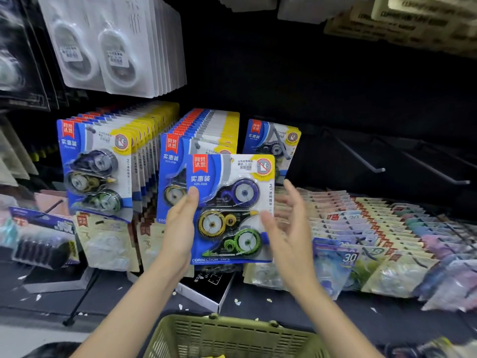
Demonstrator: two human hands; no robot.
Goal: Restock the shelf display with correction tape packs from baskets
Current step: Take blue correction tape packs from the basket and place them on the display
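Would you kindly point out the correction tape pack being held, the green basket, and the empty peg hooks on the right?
correction tape pack (233,210), head view, middle of the blister front.
green basket (232,329), head view, far rim wall.
empty peg hooks (361,156), head view, shaft of the nearer hook.

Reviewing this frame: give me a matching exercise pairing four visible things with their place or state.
Things:
1. held correction tape pack
2. left hand
3. right hand
4. green basket

Place or state:
A. open, beside the pack's right edge
B. bottom of the view, below the forearms
C. in front of the middle hanging row
D. grips the pack's left edge, thumb on its front

Pairs: 1-C, 2-D, 3-A, 4-B
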